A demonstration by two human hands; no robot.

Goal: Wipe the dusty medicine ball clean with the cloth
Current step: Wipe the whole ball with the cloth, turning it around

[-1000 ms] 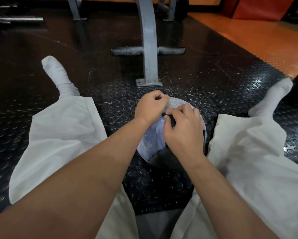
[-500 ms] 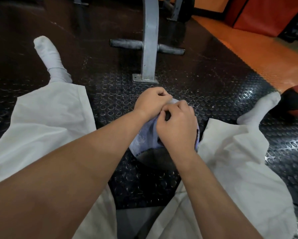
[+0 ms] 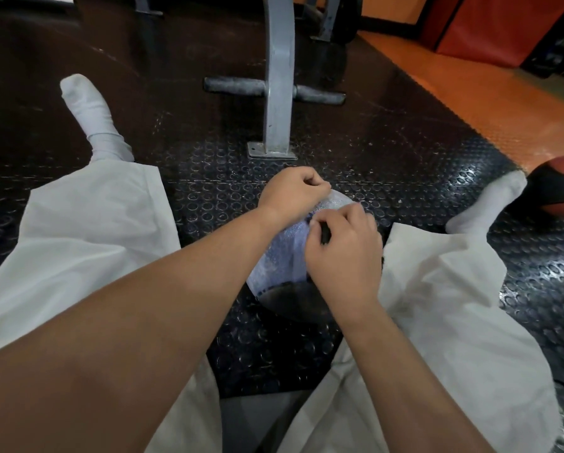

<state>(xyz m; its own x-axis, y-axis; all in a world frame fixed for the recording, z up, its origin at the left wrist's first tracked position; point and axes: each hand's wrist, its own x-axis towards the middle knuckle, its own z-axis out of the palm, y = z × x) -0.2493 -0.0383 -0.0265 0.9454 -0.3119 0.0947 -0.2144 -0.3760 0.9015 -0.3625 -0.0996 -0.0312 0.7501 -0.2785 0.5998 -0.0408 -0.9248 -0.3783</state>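
**A:** Where's the ball?

**B:** Head view: the medicine ball (image 3: 293, 304) sits on the mat (image 3: 421, 178) between my legs, cloth (image 3: 279, 256) draped over it. My left hand (image 3: 290, 194) and right hand (image 3: 342, 253) both pinch the cloth, like before. Hardly any wiping yet.

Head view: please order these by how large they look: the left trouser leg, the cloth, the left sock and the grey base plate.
1. left trouser leg, though it is nearest the camera.
2. cloth and left sock: these look alike, and the cloth is partly covered.
3. grey base plate.
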